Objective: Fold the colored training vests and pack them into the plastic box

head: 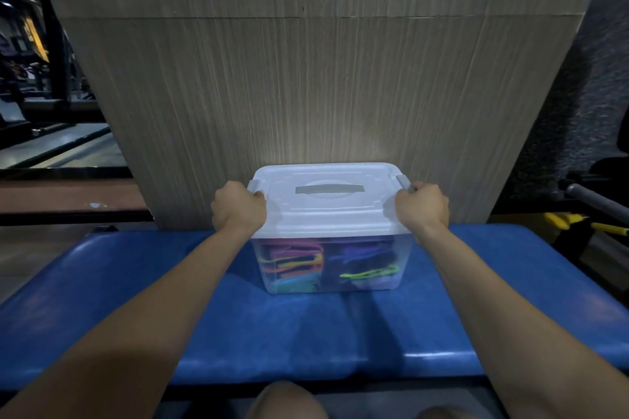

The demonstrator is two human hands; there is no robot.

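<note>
Your folded training vests [292, 263] are lying stacked inside the clear plastic box [328, 268], which is sitting on the blue padded desk [102, 282] against the wood-grain panel [306, 78]. The white lid [326, 210] is covering it, so packing looks finished. You are curling your left hand [238, 205] around the left grey latch [253, 186] and your right hand [422, 205] around the right latch [403, 182], probably clipping the lid down. No readable writing is showing.

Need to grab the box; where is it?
The plastic box sits centered on the blue bench, before the wood-grain panel.
</note>
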